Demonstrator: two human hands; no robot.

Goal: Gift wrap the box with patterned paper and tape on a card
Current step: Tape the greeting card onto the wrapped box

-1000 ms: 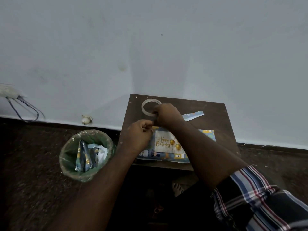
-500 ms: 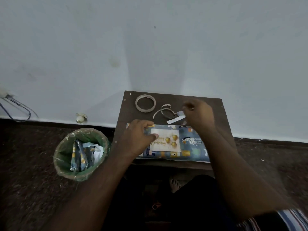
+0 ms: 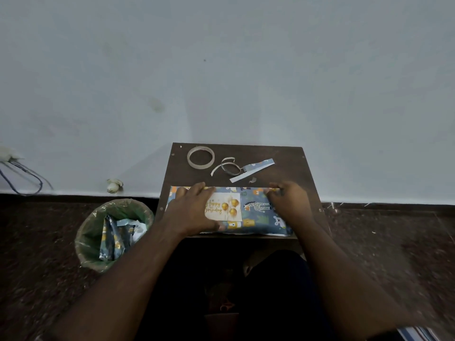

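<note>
The box, wrapped in blue animal-print paper, lies lengthwise on the small brown table. A cream "Happy Birthday" card with gold balloons sits on its top, left of centre. My left hand lies flat over the box's left part and the card's left edge, with the fingers reaching the far edge and the thumb at the near edge. My right hand is on the box's right part, its fingers curled over the far edge. A tape roll lies at the table's far left.
A curled strip and a paper offcut lie behind the box. A green-lined bin with paper scraps stands on the dark floor to the left. The wall rises right behind the table. Cables hang at the far left.
Both hands left the tape roll area and came down on the box. The right hand went right and then back to the box's far right edge. The left hand spread over the card.
</note>
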